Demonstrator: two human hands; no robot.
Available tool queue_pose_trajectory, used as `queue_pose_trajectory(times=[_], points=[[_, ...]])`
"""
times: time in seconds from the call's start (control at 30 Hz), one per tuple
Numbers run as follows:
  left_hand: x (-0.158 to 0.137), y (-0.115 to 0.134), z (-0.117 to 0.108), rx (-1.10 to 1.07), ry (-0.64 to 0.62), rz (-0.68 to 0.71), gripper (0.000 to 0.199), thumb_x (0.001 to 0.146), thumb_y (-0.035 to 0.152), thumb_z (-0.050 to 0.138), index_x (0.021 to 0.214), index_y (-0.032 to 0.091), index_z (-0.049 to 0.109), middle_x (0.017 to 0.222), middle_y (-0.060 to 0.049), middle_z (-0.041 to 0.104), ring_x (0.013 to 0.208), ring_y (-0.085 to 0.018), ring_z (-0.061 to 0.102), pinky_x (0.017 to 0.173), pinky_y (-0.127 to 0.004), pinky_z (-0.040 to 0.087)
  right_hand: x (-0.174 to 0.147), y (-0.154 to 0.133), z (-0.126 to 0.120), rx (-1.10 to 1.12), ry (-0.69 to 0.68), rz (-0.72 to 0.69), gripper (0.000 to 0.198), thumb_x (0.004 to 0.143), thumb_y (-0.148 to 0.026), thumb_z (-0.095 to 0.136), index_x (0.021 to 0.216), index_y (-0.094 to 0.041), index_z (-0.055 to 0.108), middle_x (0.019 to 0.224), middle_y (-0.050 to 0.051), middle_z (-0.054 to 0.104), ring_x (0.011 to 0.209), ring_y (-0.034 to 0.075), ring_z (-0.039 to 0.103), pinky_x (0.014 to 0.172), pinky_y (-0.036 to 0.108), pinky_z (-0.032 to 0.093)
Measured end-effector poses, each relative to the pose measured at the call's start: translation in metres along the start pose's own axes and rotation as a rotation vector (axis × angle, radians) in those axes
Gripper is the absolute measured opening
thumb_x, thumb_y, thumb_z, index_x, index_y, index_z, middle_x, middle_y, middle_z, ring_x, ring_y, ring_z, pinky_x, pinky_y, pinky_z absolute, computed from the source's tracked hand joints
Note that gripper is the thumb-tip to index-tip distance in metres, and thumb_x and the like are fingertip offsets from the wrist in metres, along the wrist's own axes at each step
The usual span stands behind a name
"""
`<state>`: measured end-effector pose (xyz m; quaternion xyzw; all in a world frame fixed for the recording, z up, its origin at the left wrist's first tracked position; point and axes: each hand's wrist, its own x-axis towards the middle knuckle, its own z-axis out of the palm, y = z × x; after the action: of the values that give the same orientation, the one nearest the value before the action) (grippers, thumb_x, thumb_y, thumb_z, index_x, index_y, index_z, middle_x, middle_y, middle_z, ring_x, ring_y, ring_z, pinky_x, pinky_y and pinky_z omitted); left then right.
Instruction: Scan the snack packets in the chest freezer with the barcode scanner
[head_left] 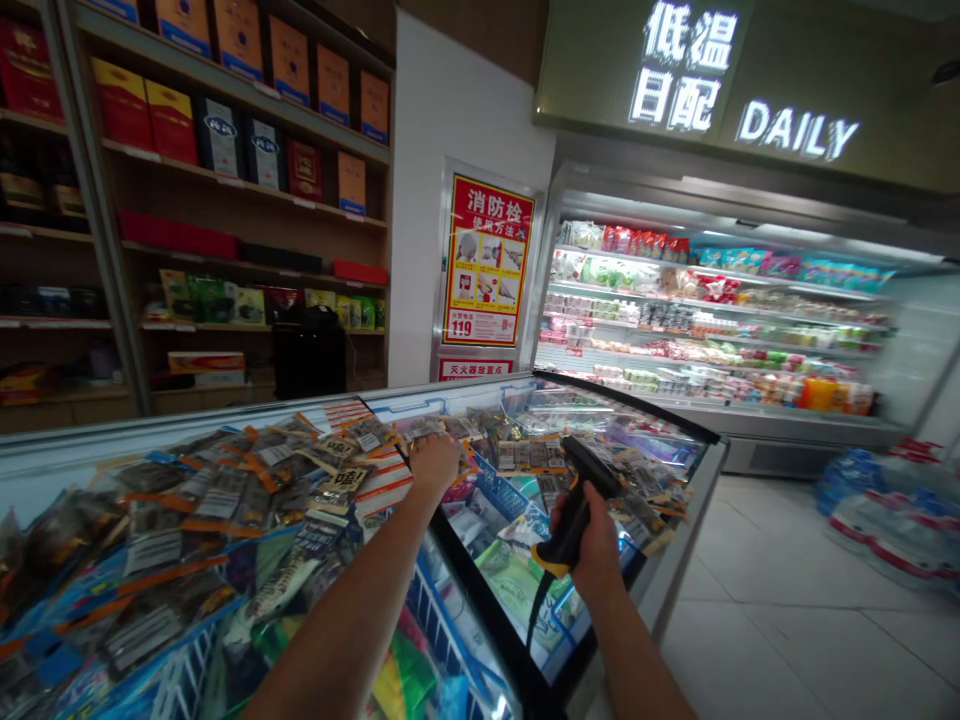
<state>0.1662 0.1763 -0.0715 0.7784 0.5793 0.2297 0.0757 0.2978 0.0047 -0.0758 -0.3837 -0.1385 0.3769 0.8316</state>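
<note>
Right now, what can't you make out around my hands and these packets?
In the head view:
- Left hand: fingertips hidden by the hand itself; can't tell if it grips anything.
- Scanner: part of the handle, covered by the right hand.
- Cord: far end, lost at the dark case frame.
- Packets: fine print, too small and blurred.
- Wrapped packs on the floor: cut off by the right edge.

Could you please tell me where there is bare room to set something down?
The clearest patch is the tiled floor, between the freezer and the wrapped bottles. A narrow pale strip shows behind the packets on the freezer's left side. It is crowded across that heap and behind the scanner, where more packets lie spread.
</note>
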Motion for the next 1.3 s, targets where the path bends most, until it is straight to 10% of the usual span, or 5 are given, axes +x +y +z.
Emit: queue_pose_trajectory(times=[0.33, 0.73, 1.3], points=[[0.012, -0.024, -0.003, 0.061, -0.059, -0.028, 0.063, 0.054, 0.063, 0.058, 0.091, 0.012, 0.064, 0.112, -0.023, 0.056, 0.109, -0.039, 0.044, 0.083, -0.047, 0.036, -0.006, 0.001, 0.001, 0.010, -0.177, 0.146, 0.029, 0.060, -0.040, 0.064, 0.076, -0.017, 0.055, 0.052, -0.002, 0.058, 0.041, 0.009, 0.049, 0.037, 0.020, 0.039], [0.019, -0.004, 0.008, -0.892, 0.144, -0.051, 0.021, 0.065, 0.008, 0.056, 0.083, 0.014, 0.065, 0.085, -0.004, 0.068, 0.080, -0.018, 0.061, 0.074, -0.028, 0.043, -0.009, 0.002, 0.000, 0.029, -0.291, 0.229, 0.028, 0.067, -0.040, 0.060, 0.081, -0.016, 0.055, 0.054, -0.001, 0.057, 0.042, 0.009, 0.048, 0.039, 0.020, 0.040], [0.022, 0.010, 0.029, -1.153, 0.147, -0.043, 0.019, 0.061, 0.003, 0.057, 0.077, 0.011, 0.062, 0.077, -0.005, 0.065, 0.071, -0.015, 0.059, 0.070, -0.026, 0.043, -0.010, 0.002, 0.001, 0.048, -0.322, 0.242, 0.029, 0.066, -0.041, 0.061, 0.080, -0.017, 0.055, 0.054, -0.002, 0.055, 0.042, 0.008, 0.046, 0.040, 0.019, 0.038]])
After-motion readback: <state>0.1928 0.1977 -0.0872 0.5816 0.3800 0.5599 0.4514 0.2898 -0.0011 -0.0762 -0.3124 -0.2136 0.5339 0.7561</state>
